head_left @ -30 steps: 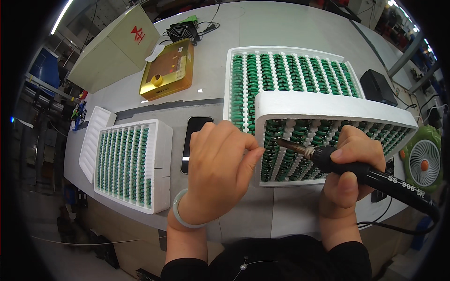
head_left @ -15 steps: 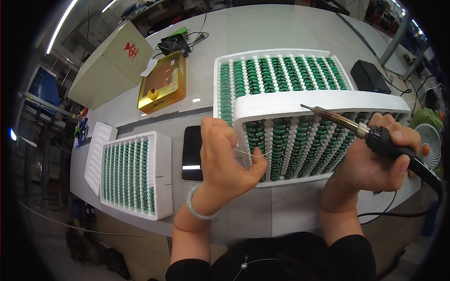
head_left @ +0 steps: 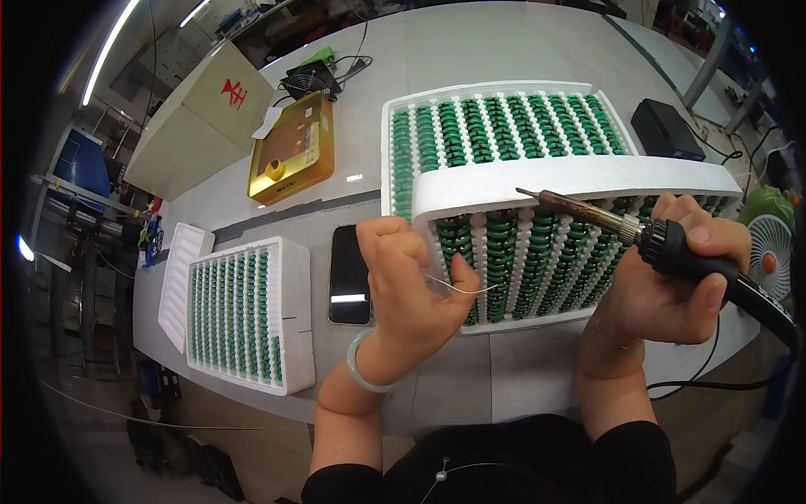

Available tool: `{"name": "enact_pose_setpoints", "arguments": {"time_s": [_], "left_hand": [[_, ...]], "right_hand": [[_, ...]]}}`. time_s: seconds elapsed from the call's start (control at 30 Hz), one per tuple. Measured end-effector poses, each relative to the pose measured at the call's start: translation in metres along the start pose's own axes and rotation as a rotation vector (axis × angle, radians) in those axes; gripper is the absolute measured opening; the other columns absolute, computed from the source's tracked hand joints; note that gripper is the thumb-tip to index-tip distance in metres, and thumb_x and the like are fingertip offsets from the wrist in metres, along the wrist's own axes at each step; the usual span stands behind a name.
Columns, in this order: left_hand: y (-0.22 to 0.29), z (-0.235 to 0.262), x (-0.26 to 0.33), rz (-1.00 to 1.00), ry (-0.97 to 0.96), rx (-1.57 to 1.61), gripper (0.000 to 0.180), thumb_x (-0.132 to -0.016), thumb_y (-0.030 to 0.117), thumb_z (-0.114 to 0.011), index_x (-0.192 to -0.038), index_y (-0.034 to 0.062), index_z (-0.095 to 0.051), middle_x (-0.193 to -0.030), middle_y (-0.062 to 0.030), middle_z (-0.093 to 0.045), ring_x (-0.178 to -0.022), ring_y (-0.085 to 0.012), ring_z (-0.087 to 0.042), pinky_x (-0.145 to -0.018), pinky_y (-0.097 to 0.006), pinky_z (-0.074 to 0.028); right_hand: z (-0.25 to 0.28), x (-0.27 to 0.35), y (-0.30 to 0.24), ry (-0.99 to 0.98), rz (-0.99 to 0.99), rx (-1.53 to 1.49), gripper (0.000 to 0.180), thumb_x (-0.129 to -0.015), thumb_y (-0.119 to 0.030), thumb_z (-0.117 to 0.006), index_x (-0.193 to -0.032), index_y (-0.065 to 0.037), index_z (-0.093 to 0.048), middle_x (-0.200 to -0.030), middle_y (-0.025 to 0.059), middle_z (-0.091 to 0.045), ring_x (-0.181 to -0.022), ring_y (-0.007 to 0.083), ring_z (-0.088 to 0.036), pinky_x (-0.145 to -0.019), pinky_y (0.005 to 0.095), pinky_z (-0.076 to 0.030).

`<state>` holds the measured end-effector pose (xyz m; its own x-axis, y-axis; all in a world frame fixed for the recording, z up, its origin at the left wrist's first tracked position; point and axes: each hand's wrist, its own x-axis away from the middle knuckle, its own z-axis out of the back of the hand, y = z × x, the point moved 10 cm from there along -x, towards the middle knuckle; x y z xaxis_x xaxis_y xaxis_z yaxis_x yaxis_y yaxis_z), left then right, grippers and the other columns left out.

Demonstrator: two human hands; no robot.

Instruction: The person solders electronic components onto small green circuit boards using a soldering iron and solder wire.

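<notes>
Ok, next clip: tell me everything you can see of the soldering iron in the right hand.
The soldering iron has a thick black grip, a ribbed metal collar and a slim brownish, discoloured metal shaft ending in a fine tip. The right hand wraps the grip, thumb on top. It lies nearly level, tip pointing left and slightly up, raised over the white foam tray of green coils and apparently touching nothing there. A black cable runs from its rear towards the lower right. Whether it is hot cannot be told.

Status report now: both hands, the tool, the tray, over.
Left hand pinching solder wire. Right hand gripping soldering iron, tip raised above foam tray of green coils. Phone lies left of the tray.
</notes>
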<state>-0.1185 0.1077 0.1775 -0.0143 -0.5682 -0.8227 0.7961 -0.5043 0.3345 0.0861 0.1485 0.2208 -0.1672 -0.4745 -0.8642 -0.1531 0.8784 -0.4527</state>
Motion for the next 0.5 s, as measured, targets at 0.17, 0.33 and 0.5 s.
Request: {"name": "enact_pose_setpoints", "arguments": {"time_s": [0.17, 0.33, 0.5], "left_hand": [[0.003, 0.004, -0.007, 0.051, -0.17, 0.076, 0.035, -0.057, 0.001, -0.061, -0.081, 0.0017, -0.037, -0.078, -0.0137, -0.036, -0.073, -0.0266, -0.037, -0.059, -0.034, -0.033], [0.001, 0.028, -0.005, 0.186, -0.327, 0.213, 0.02, -0.063, 0.001, -0.055, -0.078, 0.0028, -0.042, -0.078, -0.0132, -0.041, -0.072, -0.0256, -0.038, -0.061, -0.032, -0.032], [0.003, 0.029, -0.002, 0.206, -0.253, 0.157, 0.014, -0.069, 0.0, -0.058, -0.076, 0.0053, -0.047, -0.07, -0.0076, -0.047, -0.064, -0.0237, -0.041, -0.058, -0.031, -0.031]], "right_hand": [[-0.008, 0.002, -0.001, -0.025, 0.005, -0.012, 0.031, -0.077, -0.038, -0.046, -0.078, -0.007, -0.044, -0.053, -0.003, -0.028, -0.048, 0.0075, -0.022, -0.048, 0.025, -0.017], [-0.011, 0.003, -0.004, -0.044, -0.001, 0.007, 0.03, -0.076, -0.037, -0.047, -0.077, -0.007, -0.043, -0.05, -0.0028, -0.027, -0.046, 0.0076, -0.021, -0.047, 0.0249, -0.017], [-0.023, 0.007, -0.003, -0.115, -0.001, -0.014, 0.03, -0.075, -0.036, -0.05, -0.075, -0.006, -0.043, -0.049, -0.0031, -0.028, -0.044, 0.0072, -0.021, -0.045, 0.025, -0.016]]}}
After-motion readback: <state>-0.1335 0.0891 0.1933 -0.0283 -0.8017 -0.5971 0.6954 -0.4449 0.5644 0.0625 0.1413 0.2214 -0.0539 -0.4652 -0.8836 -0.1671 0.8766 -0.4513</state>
